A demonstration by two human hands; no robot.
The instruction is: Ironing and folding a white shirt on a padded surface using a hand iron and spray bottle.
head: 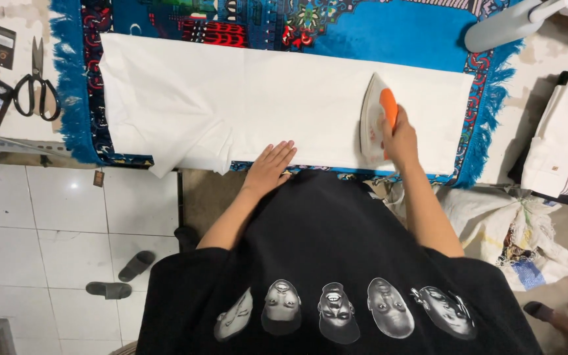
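A long white cloth [244, 98] lies flat across a blue patterned rug [389, 36] on the table. My right hand [401, 135] grips the orange handle of a white iron [375, 115] that rests on the right part of the cloth. My left hand [269, 167] lies flat, fingers together, on the cloth's near edge in the middle. The cloth's left end hangs a little over the table's edge.
Black scissors [35, 85] and small dark cards lie on the table's left end. Folded striped white garments [567, 144] are stacked at the right. A grey tube [504, 26] lies at the top right. A cloth sack [514, 230] and slippers [123, 276] sit on the floor.
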